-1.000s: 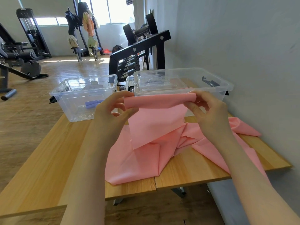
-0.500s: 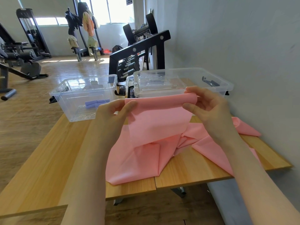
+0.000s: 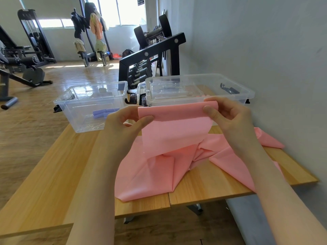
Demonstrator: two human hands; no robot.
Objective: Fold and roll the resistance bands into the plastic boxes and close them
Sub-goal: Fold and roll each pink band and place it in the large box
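Since a second ago both hands have lifted the pink resistance band (image 3: 174, 131) a little, more of it now hanging down. Left hand (image 3: 123, 124) pinches its folded top edge at one end, right hand (image 3: 228, 117) pinches the other. Rest of the band lies crumpled on the wooden table (image 3: 53, 174), before two clear plastic boxes (image 3: 92, 105).

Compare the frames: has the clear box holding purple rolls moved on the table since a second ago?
No. The clear box sits at the same spot beside the lidded box on the table.
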